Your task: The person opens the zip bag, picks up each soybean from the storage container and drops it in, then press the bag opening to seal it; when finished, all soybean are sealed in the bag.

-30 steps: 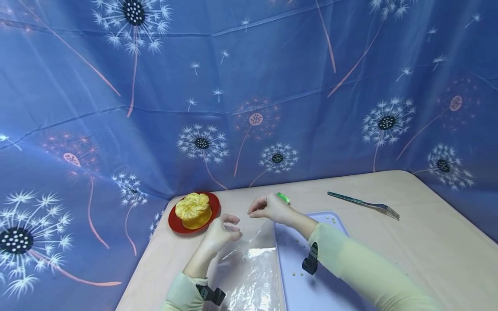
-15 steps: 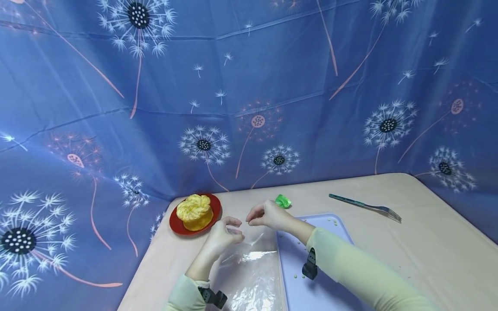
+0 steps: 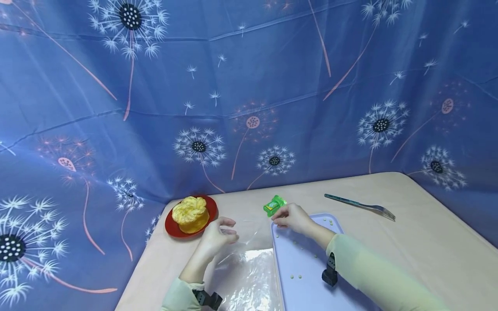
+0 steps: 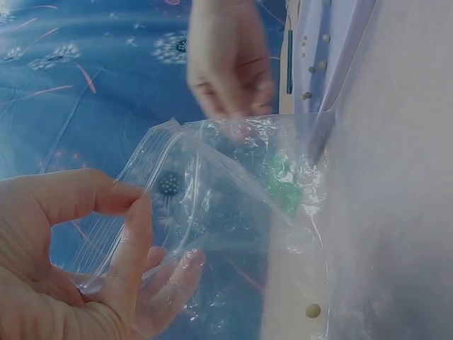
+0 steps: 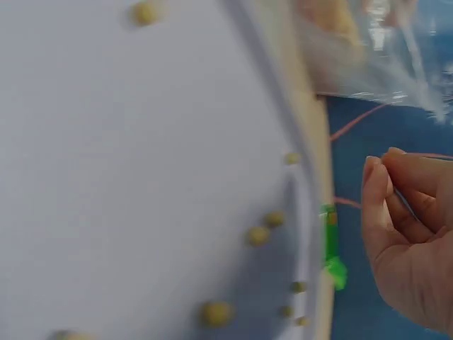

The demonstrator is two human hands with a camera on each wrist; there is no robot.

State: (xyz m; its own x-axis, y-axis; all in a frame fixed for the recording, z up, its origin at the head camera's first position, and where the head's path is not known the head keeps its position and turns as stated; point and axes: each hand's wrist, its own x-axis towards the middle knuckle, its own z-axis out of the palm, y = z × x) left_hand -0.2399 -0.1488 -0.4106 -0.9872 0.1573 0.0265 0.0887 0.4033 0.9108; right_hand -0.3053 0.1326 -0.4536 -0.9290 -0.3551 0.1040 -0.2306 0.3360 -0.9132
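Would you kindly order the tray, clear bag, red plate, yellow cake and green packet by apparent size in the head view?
Largest: tray and clear bag; the frame cuts both off, so I leave them unranked.
Then: red plate.
Then: yellow cake.
Smallest: green packet.

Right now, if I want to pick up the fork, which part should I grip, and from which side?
Probably the handle of the fork, pinched from above by the right hand. The fork lies on the table with nothing over it; its slim handle points left, nearer that hand, while the tines point away to the right.
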